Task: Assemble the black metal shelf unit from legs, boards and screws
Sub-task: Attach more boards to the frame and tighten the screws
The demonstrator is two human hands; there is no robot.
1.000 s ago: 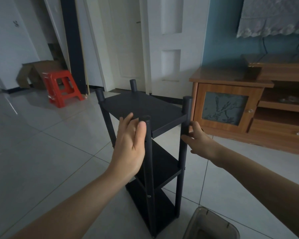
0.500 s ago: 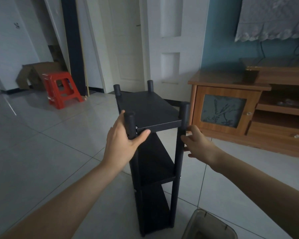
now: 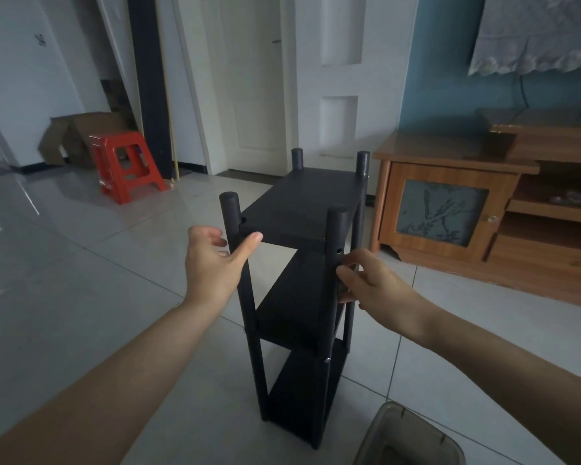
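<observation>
Black metal shelf unit (image 3: 302,263) upright on the tiled floor (image 3: 81,297), centre frame, three boards between four legs. Looks close to done, likely being steadied or squared for a check.

Left hand (image 3: 215,263) around the near-left leg (image 3: 235,250) just below the top board (image 3: 302,209): thumb across the front by the board edge, fingers behind. Loose wrap, probably bracing against tipping. Right hand (image 3: 369,280) at the near-right leg (image 3: 332,263), fingers curled on the post just under an open screw hole (image 3: 338,250). Probably feeling for that joint or holding the post square. Empty hole suggests one screw missing there, though cannot confirm.

Small bright fasteners visible lower on the near legs; top-level ones too dark to make out. Far legs partly hidden behind boards. Bottom board mostly in shadow. No screws or tools visible in either hand.

Grey plastic bin (image 3: 410,437) cut off at bottom right, contents unreadable. Red stool (image 3: 125,166) and cardboard box (image 3: 78,135) back left, wooden TV cabinet (image 3: 450,209) right.
</observation>
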